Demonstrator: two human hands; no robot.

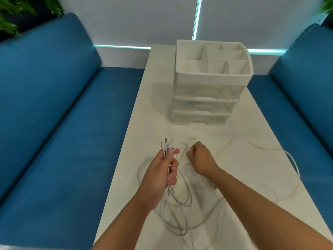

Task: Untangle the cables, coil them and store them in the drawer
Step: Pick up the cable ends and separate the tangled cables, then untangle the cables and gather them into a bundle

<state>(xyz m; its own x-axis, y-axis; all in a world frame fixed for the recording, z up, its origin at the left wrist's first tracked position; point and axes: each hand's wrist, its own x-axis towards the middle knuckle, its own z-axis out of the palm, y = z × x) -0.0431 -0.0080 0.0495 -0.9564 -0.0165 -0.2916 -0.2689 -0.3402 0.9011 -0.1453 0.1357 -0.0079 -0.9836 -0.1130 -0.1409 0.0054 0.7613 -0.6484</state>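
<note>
- White table [252,177], long and narrow, runs away from the viewer between two blue sofas [54,105]; pale blinds close off the back, with green leaves at the upper corners.
- White cables [180,201] lie on the table in loose overlapping loops, on the viewer's side of the drawer unit [203,105] and well apart from it.
- Left hand [162,170] grips a bunch of cable ends, fingers curled round them; several plugs [167,143] stick up out of the fist, pointing toward the drawer unit. Below the fist the strands hang and trail back toward the viewer into the loops.
- Right hand [200,159] sits just beside the left, on the side nearer the drawer unit's right edge. Its fingers are curled and appear to pinch a thin strand near the fingertips, though blur makes the hold hard to confirm.
- One thin cable [281,152] sweeps out from the right hand in a wide arc toward the table's right edge, then curves back toward the viewer.
- Judged from this, the next pull depends on that strand: it runs rightward from the bunch, so the right hand is better placed to draw it free while the left anchors the plugs.
- Drawer unit stands at the table's far end: three drawers stacked, all pushed in, contents not readable through the frosted fronts. Its top tray [248,73] is split into several compartments; nothing shows in them.
- No cable is coiled or stored yet.
</note>
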